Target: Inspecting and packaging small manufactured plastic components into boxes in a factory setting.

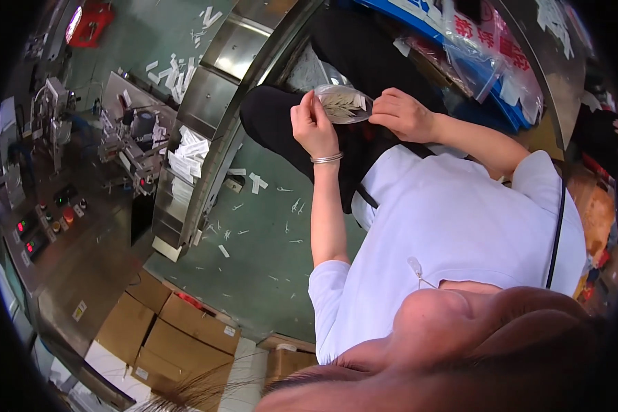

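Left hand [314,127] pinches one edge of a clear bag [341,101] of pale strips [340,108]; I see the right hand [399,115] gripping its opposite edge, above black trousers [275,117].

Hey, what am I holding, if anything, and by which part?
A clear bag: your left hand grips its left edge, and your right hand grips its right end.
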Demonstrator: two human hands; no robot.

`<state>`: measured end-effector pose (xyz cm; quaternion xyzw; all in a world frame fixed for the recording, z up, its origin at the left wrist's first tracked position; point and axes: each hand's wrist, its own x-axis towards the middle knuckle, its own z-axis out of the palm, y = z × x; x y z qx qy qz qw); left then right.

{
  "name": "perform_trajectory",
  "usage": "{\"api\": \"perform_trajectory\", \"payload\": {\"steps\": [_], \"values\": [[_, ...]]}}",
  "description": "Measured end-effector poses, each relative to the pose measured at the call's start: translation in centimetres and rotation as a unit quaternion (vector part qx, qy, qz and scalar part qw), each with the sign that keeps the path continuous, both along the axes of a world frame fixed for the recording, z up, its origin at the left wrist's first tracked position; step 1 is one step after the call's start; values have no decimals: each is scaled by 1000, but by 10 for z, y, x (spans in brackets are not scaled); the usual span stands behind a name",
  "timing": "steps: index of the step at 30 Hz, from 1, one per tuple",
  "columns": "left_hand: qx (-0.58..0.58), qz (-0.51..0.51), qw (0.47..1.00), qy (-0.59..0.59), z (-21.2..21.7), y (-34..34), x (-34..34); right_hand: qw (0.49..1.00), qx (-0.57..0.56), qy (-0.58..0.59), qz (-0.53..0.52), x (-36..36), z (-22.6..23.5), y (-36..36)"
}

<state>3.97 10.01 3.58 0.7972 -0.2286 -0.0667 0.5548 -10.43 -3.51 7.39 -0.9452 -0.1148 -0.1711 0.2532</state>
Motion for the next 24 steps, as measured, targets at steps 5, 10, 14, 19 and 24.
{"api": "perform_trajectory", "payload": {"steps": [5, 10, 14, 19, 24], "values": [[-6, -25, 999, -27, 4, -10, 0, 990, 15, 8, -138, -1, -5, 9], [-10, -28, 1000, 0, -8, -11, 2, 985, -6, 3, -173, 4, -5, 11], [-53, -22, 996, 69, -18, -10, 3, 984, -90, 30, -151, 15, -16, 8], [-74, -27, 994, 79, -20, -8, 1, 986, -122, 75, -82, 32, -36, 13], [-79, -7, 988, 131, -11, -7, 0, 984, -113, 118, -64, 47, -38, 10]]}}
